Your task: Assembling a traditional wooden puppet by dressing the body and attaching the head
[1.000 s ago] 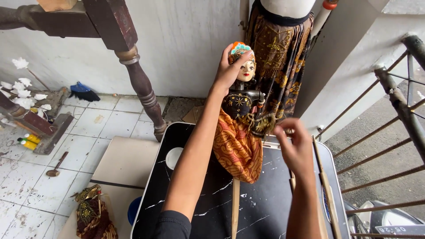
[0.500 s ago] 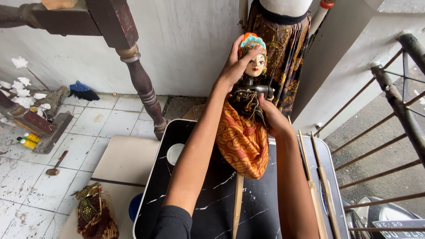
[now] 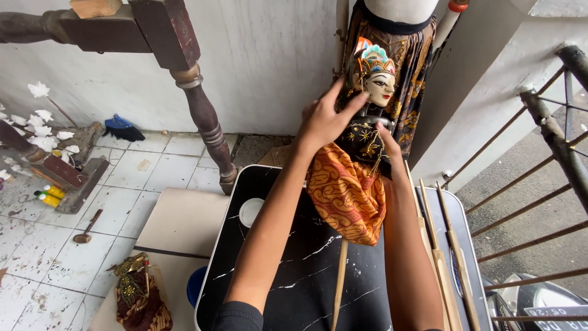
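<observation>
The puppet (image 3: 358, 165) has a glossy painted face, a dark embroidered bodice and a matt orange patterned cloth skirt on a bare wooden rod (image 3: 339, 288). The counter (image 3: 294, 276) is glossy black marble-look. The floor (image 3: 73, 245) tiles are white and scuffed.

This looks like a home craft workshop on a tiled porch, where rod puppets are made. A carved puppet (image 3: 361, 153) in batik cloth stands over a black marble-patterned table (image 3: 306, 288), thin wooden rods (image 3: 444, 257) lie beside it, and a hammer (image 3: 86, 227), small paint bottles (image 3: 50, 196) and another puppet figure (image 3: 138, 294) sit on the stained floor (image 3: 55, 270).
</observation>
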